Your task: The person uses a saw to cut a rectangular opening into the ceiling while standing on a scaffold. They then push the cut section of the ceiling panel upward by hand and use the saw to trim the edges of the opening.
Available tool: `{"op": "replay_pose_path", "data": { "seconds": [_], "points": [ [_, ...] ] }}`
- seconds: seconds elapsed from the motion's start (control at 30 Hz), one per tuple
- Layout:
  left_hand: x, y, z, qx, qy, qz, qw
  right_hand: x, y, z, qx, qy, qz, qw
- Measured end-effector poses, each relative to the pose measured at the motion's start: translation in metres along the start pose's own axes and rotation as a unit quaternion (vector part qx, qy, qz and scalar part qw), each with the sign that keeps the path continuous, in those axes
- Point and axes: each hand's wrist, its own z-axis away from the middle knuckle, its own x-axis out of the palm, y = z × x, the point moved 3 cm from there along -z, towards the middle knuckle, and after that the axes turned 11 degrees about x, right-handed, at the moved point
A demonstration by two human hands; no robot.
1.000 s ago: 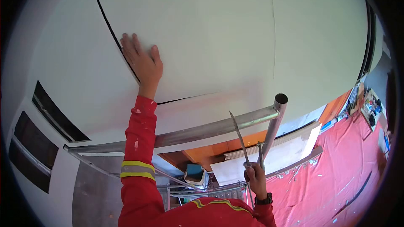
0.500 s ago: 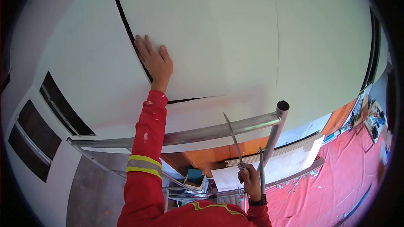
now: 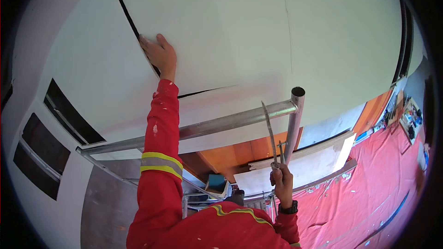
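My left hand (image 3: 162,59) is raised against the white ceiling panel (image 3: 217,27), its thumb apart and its fingertips at the dark gap (image 3: 127,14) along the panel's left edge. Lower down, a thin slit (image 3: 203,92) narrows as it runs right. In my right hand (image 3: 284,184) is a drywall saw (image 3: 270,129), gripped by its handle. The long narrow blade points upward, below the panel and apart from it. It passes in front of the scaffold rail (image 3: 221,121) in this view.
A scaffold post (image 3: 294,124) with an open top stands close to my right hand. Leaning white boards (image 3: 295,166) and orange wood panels (image 3: 230,161) are below. Red sheeting (image 3: 341,203) covers the floor at right. Rectangular dark openings (image 3: 74,113) cut the surface at left.
My right hand has risen with the saw, and the blade tip is higher. My left hand has shifted slightly along the gap, its fingers closer together. The view has tilted a little.
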Motion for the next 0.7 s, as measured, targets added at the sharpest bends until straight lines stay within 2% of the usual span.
{"op": "replay_pose_path", "data": {
  "seconds": [0.2, 0.27, 0.33, 0.47, 0.5, 0.57, 0.6, 0.63, 0.67, 0.7],
  "points": [
    [0.004, 0.004, -0.003, -0.023, 0.010, 0.014, 1.000, -0.015, 0.008, -0.012, -0.015, 0.054, -0.020, 0.998],
    [0.014, 0.001, -0.008, -0.007, 0.023, 0.038, 0.999, -0.019, 0.009, -0.022, -0.027, 0.082, -0.018, 0.996],
    [0.005, 0.005, -0.003, -0.021, 0.018, 0.060, 0.998, -0.023, 0.008, -0.016, 0.002, 0.093, 0.006, 0.996],
    [0.010, -0.020, 0.004, -0.007, 0.037, -0.012, 0.999, -0.027, 0.007, -0.005, 0.006, 0.127, -0.036, 0.991],
    [0.013, -0.035, -0.005, 0.054, -0.041, -0.166, 0.984, -0.028, 0.009, -0.002, -0.016, 0.142, -0.039, 0.989],
    [0.027, -0.053, -0.014, 0.196, -0.146, -0.415, 0.876, -0.039, 0.023, 0.005, 0.033, 0.170, 0.006, 0.985],
    [0.032, -0.051, -0.007, 0.246, -0.179, -0.436, 0.847, -0.041, 0.012, 0.011, 0.018, 0.197, 0.049, 0.979],
    [0.039, -0.042, 0.000, 0.292, -0.189, -0.422, 0.837, -0.046, 0.053, 0.009, -0.091, 0.196, 0.054, 0.975],
    [0.046, -0.017, 0.017, 0.328, -0.181, -0.358, 0.856, -0.049, 0.065, 0.005, -0.046, 0.138, -0.063, 0.987],
    [0.044, 0.008, 0.038, 0.357, -0.165, -0.270, 0.879, -0.053, 0.092, 0.008, -0.114, 0.211, 0.059, 0.969]
  ]
}}
